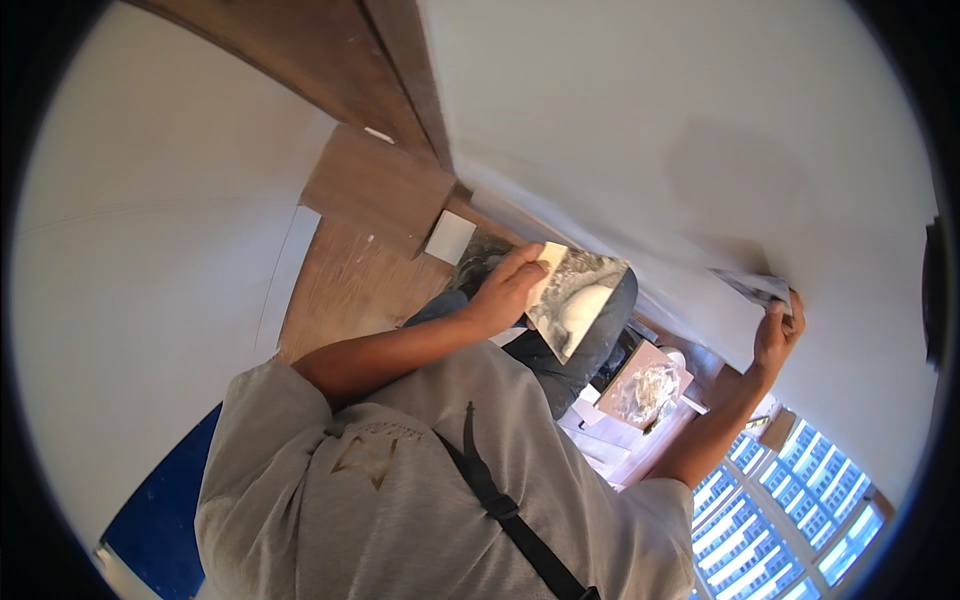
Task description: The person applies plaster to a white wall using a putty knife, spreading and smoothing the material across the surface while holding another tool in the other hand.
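My left hand [507, 292] is closed round the pale yellow grip of a wide metal plastering blade [560, 335], held in front of my body. A lump of white putty [585, 308] sits on the blade, and smears cover the rest of its face. Out to the right, my right hand [778, 335] grips a putty knife [750, 285]. The knife's blade lies against or very close to the white wall [600, 110]. A darker patch [735, 165] shows on the wall beyond it.
Below on the right, a board [622, 385] carries a heap of white putty. A brown cardboard-like piece [375, 190] and a white square [450, 237] lie by the wood floor [325, 290]. A brown door frame [390, 60] rises ahead; a window [790, 500] is at lower right.
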### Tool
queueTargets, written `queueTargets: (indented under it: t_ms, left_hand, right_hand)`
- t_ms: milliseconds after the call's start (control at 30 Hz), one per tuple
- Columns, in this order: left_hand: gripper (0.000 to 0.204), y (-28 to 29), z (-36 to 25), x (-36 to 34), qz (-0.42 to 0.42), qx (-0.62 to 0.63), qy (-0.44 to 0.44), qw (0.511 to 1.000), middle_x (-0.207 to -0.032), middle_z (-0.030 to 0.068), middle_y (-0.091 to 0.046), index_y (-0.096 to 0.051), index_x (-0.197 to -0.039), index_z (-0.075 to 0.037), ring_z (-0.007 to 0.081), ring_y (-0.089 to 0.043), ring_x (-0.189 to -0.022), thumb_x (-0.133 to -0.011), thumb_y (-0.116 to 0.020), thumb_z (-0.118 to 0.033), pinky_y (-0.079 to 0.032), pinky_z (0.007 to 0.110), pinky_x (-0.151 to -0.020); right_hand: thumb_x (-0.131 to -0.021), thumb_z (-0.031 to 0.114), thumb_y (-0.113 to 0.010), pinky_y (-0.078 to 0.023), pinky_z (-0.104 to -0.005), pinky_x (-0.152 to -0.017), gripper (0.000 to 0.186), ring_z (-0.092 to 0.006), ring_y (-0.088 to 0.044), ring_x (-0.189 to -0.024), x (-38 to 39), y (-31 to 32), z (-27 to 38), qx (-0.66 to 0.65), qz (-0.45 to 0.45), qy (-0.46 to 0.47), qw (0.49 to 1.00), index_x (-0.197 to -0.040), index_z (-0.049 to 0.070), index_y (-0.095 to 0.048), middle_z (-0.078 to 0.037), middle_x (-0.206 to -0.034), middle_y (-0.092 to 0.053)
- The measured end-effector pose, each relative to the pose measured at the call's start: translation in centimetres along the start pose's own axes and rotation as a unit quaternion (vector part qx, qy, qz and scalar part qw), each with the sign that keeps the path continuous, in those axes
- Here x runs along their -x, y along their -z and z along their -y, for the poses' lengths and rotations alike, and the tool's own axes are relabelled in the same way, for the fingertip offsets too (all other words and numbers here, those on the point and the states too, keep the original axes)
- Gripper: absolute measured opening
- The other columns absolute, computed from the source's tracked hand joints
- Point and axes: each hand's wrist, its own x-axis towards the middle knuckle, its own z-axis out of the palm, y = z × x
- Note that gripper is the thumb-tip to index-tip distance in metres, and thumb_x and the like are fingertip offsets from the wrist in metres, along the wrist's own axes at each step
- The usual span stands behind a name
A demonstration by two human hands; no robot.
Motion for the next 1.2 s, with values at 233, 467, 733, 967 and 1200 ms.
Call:
queueTargets:
  t_ms: [233,467,733,967,1200]
  left_hand:
    - [0.032,3.1,3.7,-0.7,0.031,-0.106,-0.011,0.994,-0.123,0.0155,-0.063,-0.059,-0.124,0.003,0.024,-0.061,-0.118,-0.101,-0.044,-0.015,-0.049,0.039,-0.101]
    - [0.04,4.4,-0.8,-3.4,-0.042,0.438,0.25,0.862,-0.128,0.0145,-0.06,-0.047,-0.137,0.002,0.0225,-0.061,-0.117,-0.101,-0.039,-0.014,-0.048,0.036,-0.102]
    - [0.04,4.7,-1.4,-2.3,-0.08,0.428,0.233,0.87,-0.126,0.0133,-0.062,-0.049,-0.136,0.003,0.0209,-0.061,-0.116,-0.1,-0.04,-0.01,-0.047,0.035,-0.102]
    - [0.036,6.8,-1.1,-2.6,-0.077,0.396,0.213,0.89,-0.124,0.0133,-0.062,-0.051,-0.131,0.003,0.0201,-0.062,-0.113,-0.1,-0.039,-0.011,-0.048,0.033,-0.1]
    - [0.042,7.6,1.8,-1.6,-0.104,0.384,0.206,0.894,-0.128,0.0128,-0.061,-0.048,-0.135,0.002,0.021,-0.061,-0.118,-0.098,-0.039,-0.015,-0.05,0.035,-0.102]
  right_hand:
    - [-0.094,0.025,-0.074,-0.043,-0.0278,-0.08,0.035,-0.0128,-0.056,-0.091,-0.5,-0.4,1.3,0.025,-0.005,-0.009,1.0,-0.113,-0.004,-0.07,-0.006,-0.106,-0.067]
    - [-0.094,0.029,-0.074,-0.043,-0.0274,-0.079,0.037,-0.0131,-0.056,-0.088,-0.7,-0.9,1.7,-0.007,0.006,-0.002,1.0,-0.112,-0.004,-0.071,-0.006,-0.099,-0.067]
    - [-0.095,0.027,-0.073,-0.042,-0.0266,-0.078,0.037,-0.0121,-0.056,-0.088,-0.8,-0.3,1.1,-0.013,0.025,-0.016,0.999,-0.114,-0.004,-0.071,-0.006,-0.101,-0.068]
    - [-0.094,0.028,-0.074,-0.042,-0.0261,-0.078,0.038,-0.0118,-0.057,-0.088,0.1,0.2,-1.9,-0.043,-0.013,0.016,0.999,-0.115,-0.005,-0.071,-0.005,-0.101,-0.068]
    - [-0.093,0.03,-0.073,-0.042,-0.0285,-0.086,0.042,-0.0129,-0.057,-0.093,2.5,2.4,-6.2,-0.043,-0.022,-0.024,0.999,-0.114,-0.006,-0.069,-0.005,-0.102,-0.068]
